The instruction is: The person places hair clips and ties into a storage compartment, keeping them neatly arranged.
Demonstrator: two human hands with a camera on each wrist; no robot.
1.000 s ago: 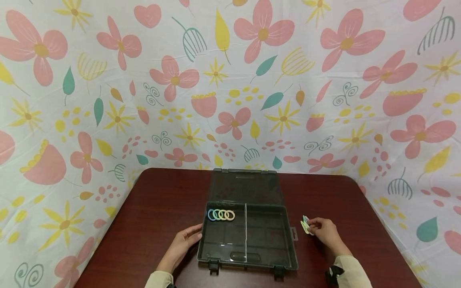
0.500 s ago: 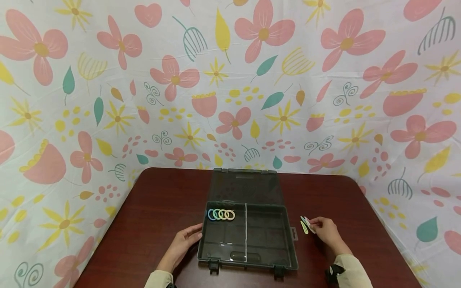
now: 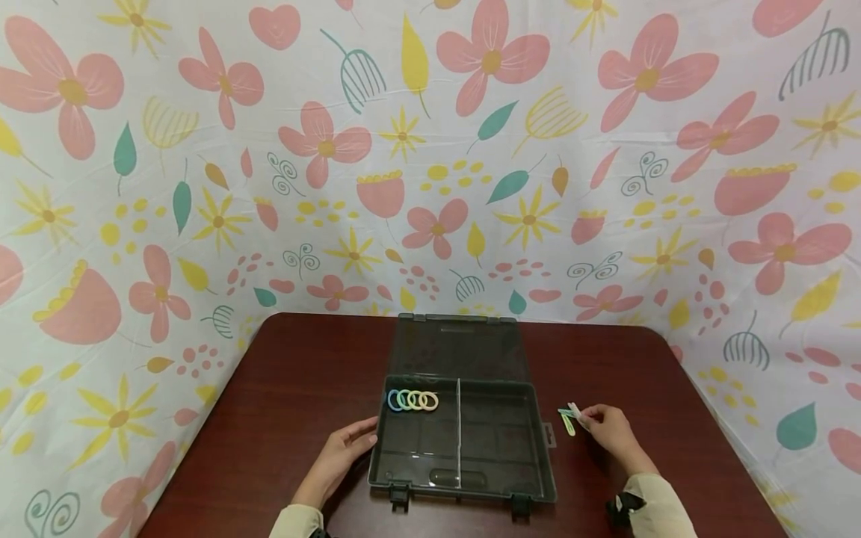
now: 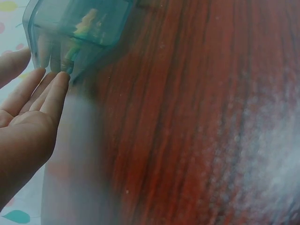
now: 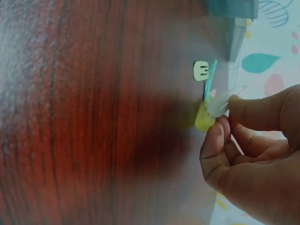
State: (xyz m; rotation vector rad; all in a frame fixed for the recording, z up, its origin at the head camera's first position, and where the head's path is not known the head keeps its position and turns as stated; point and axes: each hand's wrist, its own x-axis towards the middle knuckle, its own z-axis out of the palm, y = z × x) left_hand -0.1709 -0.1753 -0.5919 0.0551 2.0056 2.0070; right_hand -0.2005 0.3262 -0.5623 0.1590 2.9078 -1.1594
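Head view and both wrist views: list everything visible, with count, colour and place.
table: one, dark red-brown wood, under everything.
box: one, clear dark plastic, lid open, table centre.
divider: one, clear, splits the box into left and right compartments.
rings: five, blue, green, pink and yellow shades, in a row at the back of the left compartment.
clips: a few, green, teal and white, right of the box.
backdrop: one, white floral cloth, behind and around the table.
left hand: touches the box's left wall.
right hand: pinches the clips.

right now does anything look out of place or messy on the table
Nothing stands out. The hair ties sit in a neat row in the open box, and the right hand pinches a few hair clips beside it.
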